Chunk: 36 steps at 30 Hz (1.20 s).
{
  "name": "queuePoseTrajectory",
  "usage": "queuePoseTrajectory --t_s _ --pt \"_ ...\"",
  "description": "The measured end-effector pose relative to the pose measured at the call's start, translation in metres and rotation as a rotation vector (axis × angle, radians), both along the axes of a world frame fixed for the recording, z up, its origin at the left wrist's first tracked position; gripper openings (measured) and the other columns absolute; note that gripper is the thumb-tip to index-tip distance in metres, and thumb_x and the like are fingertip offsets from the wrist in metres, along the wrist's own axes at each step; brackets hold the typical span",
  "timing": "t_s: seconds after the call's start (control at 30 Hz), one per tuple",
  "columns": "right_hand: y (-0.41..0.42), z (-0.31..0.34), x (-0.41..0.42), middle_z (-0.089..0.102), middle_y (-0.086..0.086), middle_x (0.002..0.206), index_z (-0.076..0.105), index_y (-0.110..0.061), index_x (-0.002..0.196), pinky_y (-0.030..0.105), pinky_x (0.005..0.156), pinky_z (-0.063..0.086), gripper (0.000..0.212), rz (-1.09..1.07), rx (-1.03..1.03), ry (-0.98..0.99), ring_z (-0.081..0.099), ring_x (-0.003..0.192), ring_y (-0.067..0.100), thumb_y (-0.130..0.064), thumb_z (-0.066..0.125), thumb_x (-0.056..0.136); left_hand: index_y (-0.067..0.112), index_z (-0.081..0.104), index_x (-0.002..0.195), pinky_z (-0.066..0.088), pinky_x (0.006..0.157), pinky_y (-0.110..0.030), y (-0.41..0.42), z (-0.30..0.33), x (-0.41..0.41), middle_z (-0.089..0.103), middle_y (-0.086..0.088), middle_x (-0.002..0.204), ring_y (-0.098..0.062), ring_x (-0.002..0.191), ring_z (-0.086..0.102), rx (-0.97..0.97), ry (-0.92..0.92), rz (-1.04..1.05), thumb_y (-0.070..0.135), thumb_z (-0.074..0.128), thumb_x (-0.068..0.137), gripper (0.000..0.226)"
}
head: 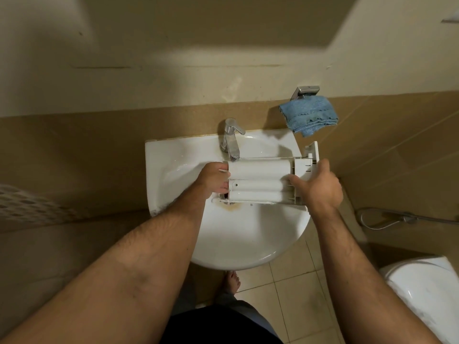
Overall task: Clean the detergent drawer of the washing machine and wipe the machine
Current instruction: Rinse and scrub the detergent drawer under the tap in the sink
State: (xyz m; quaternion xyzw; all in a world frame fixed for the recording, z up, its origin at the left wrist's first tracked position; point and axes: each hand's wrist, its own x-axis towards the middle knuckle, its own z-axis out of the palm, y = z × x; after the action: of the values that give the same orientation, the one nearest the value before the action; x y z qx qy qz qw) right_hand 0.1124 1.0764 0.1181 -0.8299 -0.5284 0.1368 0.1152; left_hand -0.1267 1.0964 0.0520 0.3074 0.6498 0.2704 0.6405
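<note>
The white detergent drawer point(258, 181) lies upside down across the white sink point(248, 239), its rounded undersides facing up and its front panel at the right. My left hand point(213, 181) grips the drawer's left end, fingers curled round the edge. My right hand point(319, 186) grips the right end, just behind the front panel. The chrome tap point(231, 137) stands right behind the drawer; I cannot tell whether water runs. A blue cloth point(309, 114) hangs from a chrome holder on the wall at the upper right.
A brown stain marks the basin near the drain point(232, 207). A white toilet point(427, 294) stands at the lower right. A chrome spray hose point(387, 218) hangs on the right wall. My bare foot point(231, 281) is on the beige tiled floor under the sink.
</note>
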Motion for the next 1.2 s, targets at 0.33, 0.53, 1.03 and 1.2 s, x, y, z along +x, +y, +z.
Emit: queuePoseTrajectory --t_s 0.33,0.53,1.03,1.2 --pt "-0.018 0.006 -0.010 0.055 0.006 0.113 0.046 -0.019 0.123 0.030 0.062 0.037 0.066 0.187 0.168 -0.017 0.059 0.091 0.026 -0.046 0.079 0.073 0.006 0.051 0.127 0.057 0.069 -0.043 -0.003 0.002 0.001 0.066 -0.017 0.111 -0.034 0.085 0.068 -0.220 -0.125 0.197 0.055 0.037 0.098 0.059" --pt "-0.031 -0.016 -0.020 0.056 0.003 0.116 0.049 -0.015 0.121 0.029 0.066 0.040 0.062 0.312 0.242 0.074 0.058 0.097 0.026 -0.036 0.081 0.072 0.000 0.048 0.128 0.057 0.064 -0.043 -0.012 0.000 -0.020 0.065 -0.027 0.112 -0.040 0.090 0.068 -0.396 -0.117 0.276 0.089 0.030 0.075 0.105" --pt "-0.035 -0.054 -0.019 0.064 -0.004 0.113 0.058 -0.019 0.121 0.026 0.083 0.044 0.037 0.345 0.368 0.362 0.060 0.104 0.018 -0.026 0.070 0.087 0.014 0.054 0.105 0.060 0.072 -0.044 -0.016 0.032 -0.048 0.047 -0.006 0.099 -0.027 0.094 0.058 -0.142 -0.095 0.476 0.033 0.068 0.085 0.032" --pt "-0.036 -0.065 -0.010 0.067 -0.002 0.100 0.059 -0.016 0.120 0.026 0.069 0.038 0.028 0.389 0.111 0.315 0.062 0.088 0.021 -0.030 0.059 0.095 0.012 0.068 0.106 0.058 0.079 -0.039 -0.024 0.017 -0.031 0.059 0.004 0.092 -0.023 0.099 0.056 0.055 -0.018 0.672 0.027 0.067 0.084 0.027"
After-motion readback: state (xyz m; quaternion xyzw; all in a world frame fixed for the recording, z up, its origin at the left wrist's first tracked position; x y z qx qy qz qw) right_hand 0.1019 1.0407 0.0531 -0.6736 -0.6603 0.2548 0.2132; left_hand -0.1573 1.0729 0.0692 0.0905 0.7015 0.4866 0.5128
